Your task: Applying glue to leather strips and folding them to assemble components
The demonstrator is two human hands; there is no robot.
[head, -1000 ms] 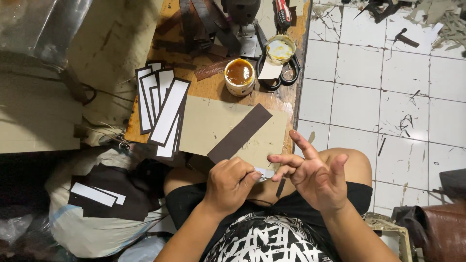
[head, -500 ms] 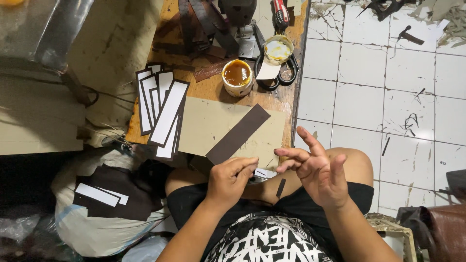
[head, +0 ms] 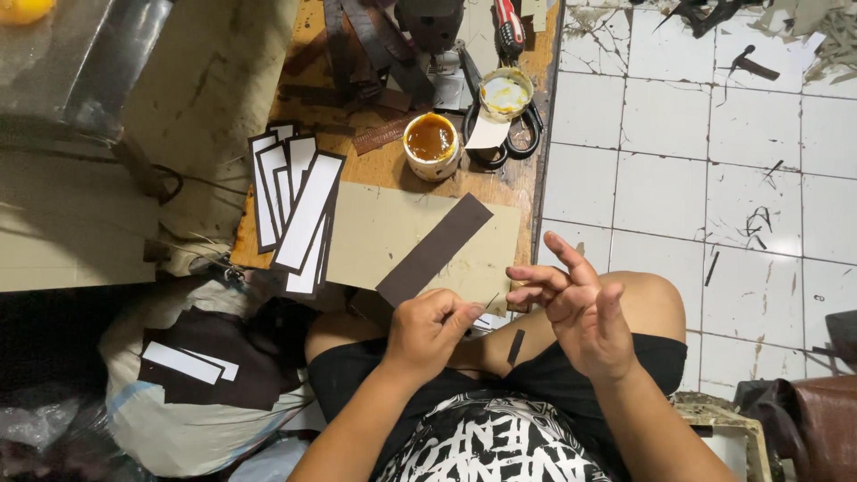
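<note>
My left hand (head: 428,332) hovers over my lap at the table's near edge, its fingertips pinched on a thin dark sliver (head: 490,301). My right hand (head: 578,312) is just to the right, fingers spread, with forefinger and thumb curled close to the sliver's tip. A small white piece (head: 490,321) and a short dark strip (head: 516,345) lie on my thigh below the hands. Just beyond my left hand, a long dark brown strip (head: 435,249) lies slanted on a beige card sheet (head: 375,228).
White strips with dark borders (head: 299,205) fan out at the table's left. An open can of amber glue (head: 431,143), a second can (head: 504,94) and black scissors (head: 522,134) stand farther back. More strips lie on a sack (head: 192,375) at lower left. White tiled floor (head: 696,178) with scraps is to the right.
Both hands have drifted slightly up toward the table edge. My right hand's fingers have curled in closer to the left fingertips, and the thin sliver now sticks out between them.
</note>
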